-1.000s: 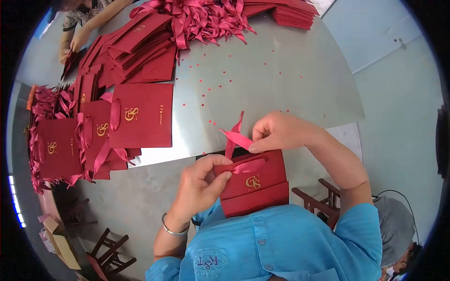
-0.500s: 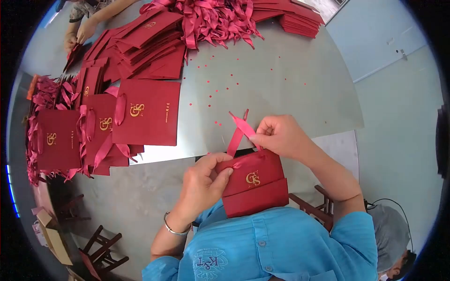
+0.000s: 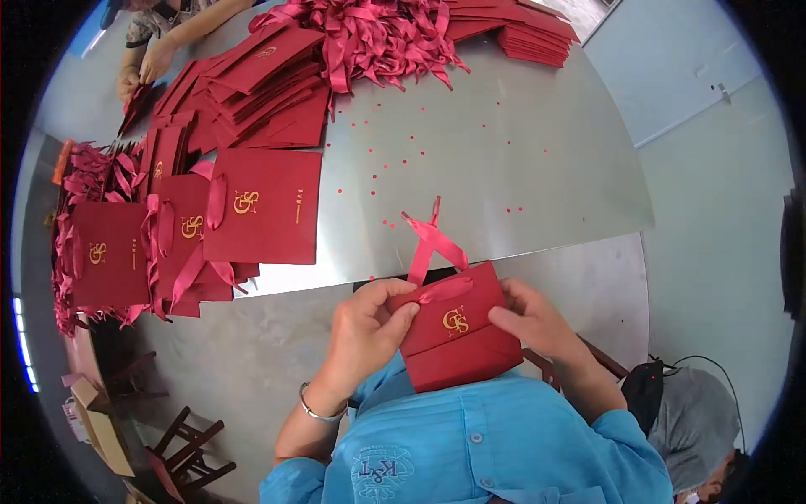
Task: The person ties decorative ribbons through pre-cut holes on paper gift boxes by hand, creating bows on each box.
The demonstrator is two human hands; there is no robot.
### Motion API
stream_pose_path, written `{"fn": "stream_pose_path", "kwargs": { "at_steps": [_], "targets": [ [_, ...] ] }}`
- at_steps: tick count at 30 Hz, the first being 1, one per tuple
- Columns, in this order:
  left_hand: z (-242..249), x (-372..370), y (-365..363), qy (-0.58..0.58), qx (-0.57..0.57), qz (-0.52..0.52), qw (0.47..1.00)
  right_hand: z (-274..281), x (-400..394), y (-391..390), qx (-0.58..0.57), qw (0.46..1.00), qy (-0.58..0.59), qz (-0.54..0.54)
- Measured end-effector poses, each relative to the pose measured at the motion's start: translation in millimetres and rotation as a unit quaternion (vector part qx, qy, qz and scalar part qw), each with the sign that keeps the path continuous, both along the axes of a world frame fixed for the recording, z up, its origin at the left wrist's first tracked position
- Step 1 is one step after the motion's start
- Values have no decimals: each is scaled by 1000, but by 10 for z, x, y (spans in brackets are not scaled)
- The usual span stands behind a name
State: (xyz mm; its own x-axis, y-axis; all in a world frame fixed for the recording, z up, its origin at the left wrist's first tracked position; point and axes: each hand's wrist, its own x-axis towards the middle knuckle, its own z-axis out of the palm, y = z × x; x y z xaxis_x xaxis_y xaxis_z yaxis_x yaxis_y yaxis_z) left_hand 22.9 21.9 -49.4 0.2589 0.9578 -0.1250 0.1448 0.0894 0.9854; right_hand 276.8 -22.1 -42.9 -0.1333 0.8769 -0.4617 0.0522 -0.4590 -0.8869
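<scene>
A small dark red paper gift bag (image 3: 460, 340) with gold lettering is held near my body, just off the table's edge. My left hand (image 3: 365, 328) pinches its upper left corner between thumb and fingers. On the bag's right edge, my right hand (image 3: 537, 322) has its thumb on the front and its fingers behind. A pink ribbon (image 3: 438, 242) rises from the bag's top, its two ends crossed and pointing away from me. Another ribbon loop (image 3: 447, 290) lies across the front, below the top edge.
Finished-looking red bags with ribbons (image 3: 262, 206) lie at the left of the metal table (image 3: 470, 168). Behind them are stacked flat bags (image 3: 269, 92) and a heap of pink ribbons (image 3: 382, 42). Tiny red paper dots are scattered about. Another person's hands (image 3: 151, 67) work at the far left.
My right hand has let go of the ribbon and moved down to the bag's right edge. The bag has tilted slightly. Two red dots now show on the table at the right.
</scene>
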Motion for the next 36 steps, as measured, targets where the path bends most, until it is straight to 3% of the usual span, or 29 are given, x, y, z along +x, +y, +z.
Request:
{"fn": "stream_pose_path", "kwargs": {
  "at_steps": [1, 3, 5, 8, 9, 11, 12, 14, 20, 24, 28, 30, 36],
  "targets": [
    [75, -2, 23, 36, 46, -10, 998, 7, -18, -13, -38, 995, 91, 20],
    [166, -4, 105, 75, 95, -19, 992, 25, -23, 11, -29, 993, 116, 17],
    [236, -1, 262, 179, 256, 30, 949, 34, -34, 49, -21, 989, 142, 19],
    [423, 47, 588, 305, 369, -80, 874, 37, -34, 67, -18, 990, 130, 41],
    [395, 80, 699, 305, 369, -77, 874, 16, -30, 54, -14, 990, 132, 41],
    [263, 160, 899, 271, 497, -176, 805, 20, -25, 48, -9, 990, 133, 39],
    [244, 186, 968, 271, 498, -177, 804, 37, -25, 54, -9, 990, 135, 41],
    [237, 228, 1086, 302, 526, -282, 744, 60, -29, 57, -7, 990, 136, 43],
    [289, 110, 1313, 309, 431, -304, 791, 25, -18, 39, -15, 990, 135, 26],
    [353, 31, 1401, 368, 448, -322, 749, 78, -3, 18, 13, 993, 112, 25],
    [476, -7, 1485, 371, 413, -343, 758, 77, -15, 45, 16, 993, 113, 12],
    [479, -25, 1536, 304, 430, -340, 779, 59, -8, 54, 18, 994, 112, 9],
    [476, -47, 1568, 325, 334, -350, 812, 6, -10, 84, 20, 993, 118, 8]
  ]
}}
